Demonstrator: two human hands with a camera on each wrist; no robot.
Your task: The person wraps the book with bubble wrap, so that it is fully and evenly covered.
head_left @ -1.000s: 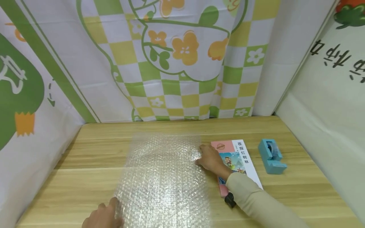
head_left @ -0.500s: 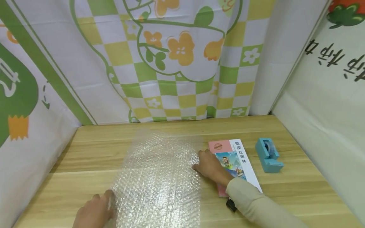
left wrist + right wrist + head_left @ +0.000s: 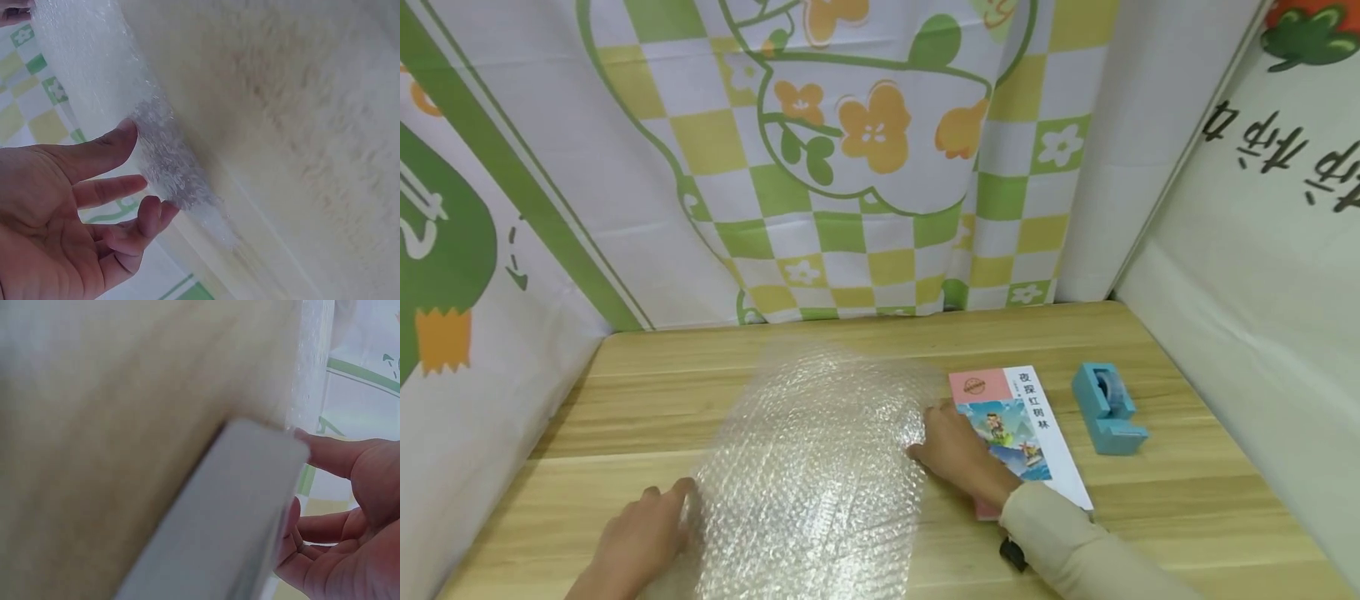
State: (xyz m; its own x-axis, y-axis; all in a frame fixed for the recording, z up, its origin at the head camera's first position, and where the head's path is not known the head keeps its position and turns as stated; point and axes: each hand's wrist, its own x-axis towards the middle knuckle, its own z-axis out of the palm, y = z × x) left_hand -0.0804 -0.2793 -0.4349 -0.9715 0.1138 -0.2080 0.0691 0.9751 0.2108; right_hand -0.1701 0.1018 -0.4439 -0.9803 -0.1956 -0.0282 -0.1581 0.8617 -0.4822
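Observation:
A clear sheet of bubble wrap (image 3: 812,475) spreads over the wooden table. At its near left edge, the left hand (image 3: 638,537) pinches it; the left wrist view shows that thumb and fingers of the left hand (image 3: 87,206) at the edge of the wrap (image 3: 94,56). The right hand (image 3: 961,454) pinches the right edge, its wrist above the book (image 3: 1063,454). In the right wrist view the right hand (image 3: 353,500) has its thumb tip at the wrap (image 3: 309,362), beside a blurred pale slab (image 3: 219,506).
A blue tape dispenser (image 3: 1108,408) stands right of the book. Close to the right sleeve lies a small black object (image 3: 1012,553). Printed cloth (image 3: 865,275) hangs behind the table (image 3: 1195,475), with white sheeting at both sides.
The left hand has moved up and left with its edge of the wrap, and the sheet now slants more. The right hand has dropped slightly. The head view has shifted a little.

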